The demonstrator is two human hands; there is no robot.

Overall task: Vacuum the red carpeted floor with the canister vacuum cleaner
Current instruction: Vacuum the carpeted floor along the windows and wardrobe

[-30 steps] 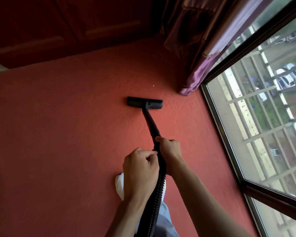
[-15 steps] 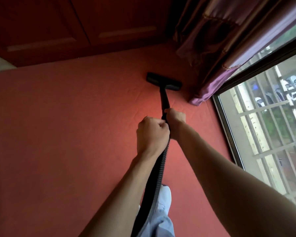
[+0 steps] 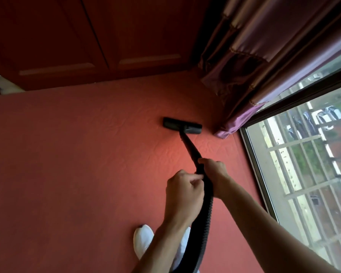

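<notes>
A black floor nozzle (image 3: 182, 126) lies flat on the red carpet (image 3: 77, 164), a little left of the curtain's hem. Its black wand (image 3: 189, 146) slopes back toward me and joins a ribbed black hose (image 3: 204, 229) that runs down out of view. My right hand (image 3: 215, 175) is wrapped around the wand's lower end. Just behind it, my left hand (image 3: 182, 196) grips the hose. The canister itself is out of sight.
A purple curtain (image 3: 254, 75) hangs at the far right corner, its hem on the carpet. A tall window (image 3: 303, 174) with a dark frame runs along the right. Dark red cabinet doors (image 3: 106, 46) line the far wall. A white shoe (image 3: 143, 241) stands near me.
The nozzle went forward toward the cabinet and curtain, then came back toward me. My arms have bent again and my hands sit lower in view.
</notes>
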